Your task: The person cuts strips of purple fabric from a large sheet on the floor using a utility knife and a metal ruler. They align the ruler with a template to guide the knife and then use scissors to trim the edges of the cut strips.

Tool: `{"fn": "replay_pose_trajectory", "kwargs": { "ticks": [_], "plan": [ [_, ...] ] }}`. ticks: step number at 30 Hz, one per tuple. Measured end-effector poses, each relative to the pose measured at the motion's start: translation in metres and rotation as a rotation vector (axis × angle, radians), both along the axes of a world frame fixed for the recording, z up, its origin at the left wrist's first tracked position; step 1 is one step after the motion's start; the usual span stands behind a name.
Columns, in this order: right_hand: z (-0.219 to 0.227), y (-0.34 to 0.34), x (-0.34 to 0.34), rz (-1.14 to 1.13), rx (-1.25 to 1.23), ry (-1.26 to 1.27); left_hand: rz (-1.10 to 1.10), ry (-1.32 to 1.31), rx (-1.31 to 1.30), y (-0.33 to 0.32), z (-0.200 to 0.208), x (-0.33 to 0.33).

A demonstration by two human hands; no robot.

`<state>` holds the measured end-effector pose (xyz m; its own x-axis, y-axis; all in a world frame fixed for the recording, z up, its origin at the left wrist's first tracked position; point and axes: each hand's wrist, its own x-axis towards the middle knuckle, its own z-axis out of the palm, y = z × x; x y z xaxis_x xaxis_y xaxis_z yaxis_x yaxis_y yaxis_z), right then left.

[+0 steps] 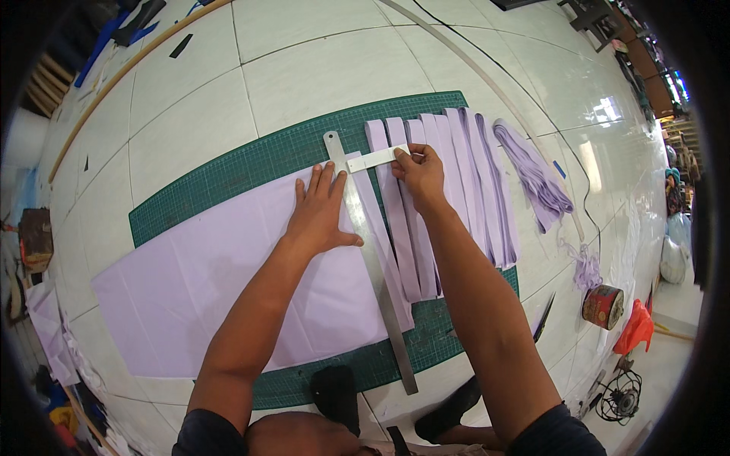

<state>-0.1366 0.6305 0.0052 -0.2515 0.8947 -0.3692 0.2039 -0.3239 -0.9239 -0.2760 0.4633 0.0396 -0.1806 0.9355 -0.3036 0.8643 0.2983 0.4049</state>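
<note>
My left hand (321, 211) lies flat with its fingers spread on a folded sheet of lavender fabric (198, 281), thumb and fingertips reaching the edge of a long metal ruler (372, 262). The ruler runs lengthwise over the fabric near its right edge. My right hand (418, 176) pinches the right end of a short white ruler (372, 159), which lies across toward the metal ruler's upper part. Beneath them is a green cutting mat (251, 163). Several long lavender fabric strips (461, 175) lie side by side under and beyond my right hand.
A bundle of lavender strips (532, 171) lies on the tiles right of the mat. Farther right are scissors (544, 315), a round tin (602, 306), a red plastic bag (636, 328) and a small fan (620, 397). A dark cable (559, 133) crosses the floor.
</note>
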Motion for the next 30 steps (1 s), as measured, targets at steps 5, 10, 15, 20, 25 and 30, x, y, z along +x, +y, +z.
{"fn": "replay_pose_trajectory", "kwargs": {
  "ticks": [5,10,15,20,25,30],
  "plan": [
    [0.001,0.002,0.004,0.019,-0.017,0.011,-0.005,-0.008,-0.006,0.003,0.001,0.001],
    [-0.005,0.0,0.003,-0.033,0.003,0.091,-0.007,-0.008,0.006,0.002,0.002,0.001],
    [-0.007,-0.001,0.002,-0.017,0.014,0.099,-0.015,0.018,-0.003,0.001,0.004,0.001],
    [0.01,0.0,0.012,-0.073,-0.041,0.206,-0.078,0.197,0.004,0.007,0.008,0.009],
    [0.067,-0.035,0.079,-0.095,-0.034,0.355,-0.084,0.205,-0.068,0.013,0.005,0.009],
    [0.059,-0.131,0.212,-0.084,-0.161,0.104,-0.083,0.178,-0.053,0.009,-0.006,-0.002]
  ]
}}
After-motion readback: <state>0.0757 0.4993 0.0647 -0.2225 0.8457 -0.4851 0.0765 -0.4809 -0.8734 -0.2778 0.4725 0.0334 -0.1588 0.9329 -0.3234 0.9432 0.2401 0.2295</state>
